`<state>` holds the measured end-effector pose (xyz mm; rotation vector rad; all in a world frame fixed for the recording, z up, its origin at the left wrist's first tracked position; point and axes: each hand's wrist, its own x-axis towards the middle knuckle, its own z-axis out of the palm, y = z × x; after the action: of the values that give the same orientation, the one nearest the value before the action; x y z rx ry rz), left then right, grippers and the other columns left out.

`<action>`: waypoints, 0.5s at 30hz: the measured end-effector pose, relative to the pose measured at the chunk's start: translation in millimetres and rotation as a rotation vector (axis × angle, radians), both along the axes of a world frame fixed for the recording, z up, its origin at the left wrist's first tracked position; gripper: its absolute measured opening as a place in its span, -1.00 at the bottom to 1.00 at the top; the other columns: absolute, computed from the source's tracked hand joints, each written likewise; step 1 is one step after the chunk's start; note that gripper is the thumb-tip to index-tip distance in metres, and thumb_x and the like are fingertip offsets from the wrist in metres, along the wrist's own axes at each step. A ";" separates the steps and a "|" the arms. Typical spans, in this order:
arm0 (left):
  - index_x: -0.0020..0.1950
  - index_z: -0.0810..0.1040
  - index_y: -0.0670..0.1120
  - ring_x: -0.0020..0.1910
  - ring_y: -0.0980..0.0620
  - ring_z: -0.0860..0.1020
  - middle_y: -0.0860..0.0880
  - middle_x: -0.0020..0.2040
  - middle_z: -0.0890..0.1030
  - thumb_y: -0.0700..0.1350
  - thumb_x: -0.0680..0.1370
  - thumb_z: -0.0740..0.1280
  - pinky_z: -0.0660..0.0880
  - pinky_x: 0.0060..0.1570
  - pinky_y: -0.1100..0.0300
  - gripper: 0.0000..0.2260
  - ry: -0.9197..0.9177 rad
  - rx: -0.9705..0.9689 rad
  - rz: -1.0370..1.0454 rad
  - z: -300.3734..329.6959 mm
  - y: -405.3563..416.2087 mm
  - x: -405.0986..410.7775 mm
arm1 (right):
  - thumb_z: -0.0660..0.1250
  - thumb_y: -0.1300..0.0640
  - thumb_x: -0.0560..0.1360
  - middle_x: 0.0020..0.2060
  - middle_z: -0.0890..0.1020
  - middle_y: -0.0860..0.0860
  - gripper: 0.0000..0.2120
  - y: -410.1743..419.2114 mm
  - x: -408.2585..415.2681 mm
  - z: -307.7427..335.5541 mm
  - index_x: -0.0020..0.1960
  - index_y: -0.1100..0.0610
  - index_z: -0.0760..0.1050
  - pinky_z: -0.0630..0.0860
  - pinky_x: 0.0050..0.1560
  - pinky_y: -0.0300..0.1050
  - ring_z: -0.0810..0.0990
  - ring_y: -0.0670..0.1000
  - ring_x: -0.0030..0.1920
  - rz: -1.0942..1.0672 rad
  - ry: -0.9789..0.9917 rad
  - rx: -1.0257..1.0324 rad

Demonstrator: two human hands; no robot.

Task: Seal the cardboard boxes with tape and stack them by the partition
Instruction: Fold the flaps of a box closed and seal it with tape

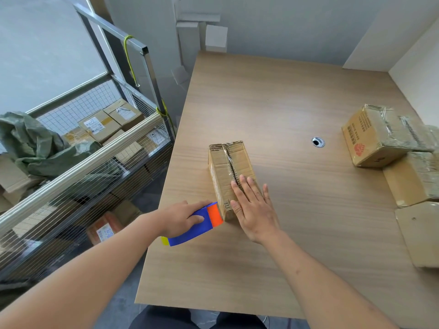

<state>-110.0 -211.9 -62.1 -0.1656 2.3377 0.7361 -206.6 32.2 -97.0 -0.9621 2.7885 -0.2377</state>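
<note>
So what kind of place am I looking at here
Probably a small parcel-packing or shipping room. A metal wire-mesh cart holds labelled cardboard parcels, taped brown boxes sit stacked by the white partition, and the left hand holds a blue-and-orange tape dispenser against a brown cardboard box.

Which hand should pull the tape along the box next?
Probably the left hand: it already grips the tape dispenser at the near end of the box. The right hand lies flat on top, steadying it.
</note>
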 end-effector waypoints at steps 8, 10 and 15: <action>0.57 0.21 0.24 0.21 -0.07 0.49 0.01 0.33 0.53 0.12 0.71 0.06 0.36 0.21 0.00 -0.60 -0.046 0.058 0.089 -6.4 1.7 -8.4 | -0.26 -0.26 0.65 0.64 -0.18 -0.10 -0.40 -2.4 -1.3 3.1 0.65 -0.13 -0.19 -0.46 0.52 0.06 -0.27 -0.07 0.62 0.012 -0.005 0.053; 0.56 0.25 0.20 0.22 -0.05 0.48 0.01 0.34 0.53 0.10 0.72 0.05 0.33 0.16 0.05 -0.62 -0.061 0.037 0.095 -9.7 -4.5 -3.4 | -0.22 -0.24 0.67 0.65 -0.16 -0.09 -0.41 -2.1 -2.2 4.8 0.65 -0.12 -0.17 -0.45 0.53 0.07 -0.26 -0.06 0.62 0.011 -0.009 0.056; 0.52 0.19 0.38 0.03 0.08 0.57 0.12 0.15 0.60 0.15 0.71 0.08 0.40 -0.06 0.17 -0.64 -0.003 0.101 0.163 -0.2 -14.5 10.6 | -0.13 -0.45 0.57 0.65 -0.03 -0.07 -0.24 -14.0 6.9 13.4 0.65 -0.08 0.06 -0.37 0.57 0.12 -0.17 -0.04 0.64 -0.066 -0.032 0.009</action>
<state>-99.5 -226.4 -62.2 -0.3143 2.2975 0.9312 -199.7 18.2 -83.6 -0.8583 2.7928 -0.2470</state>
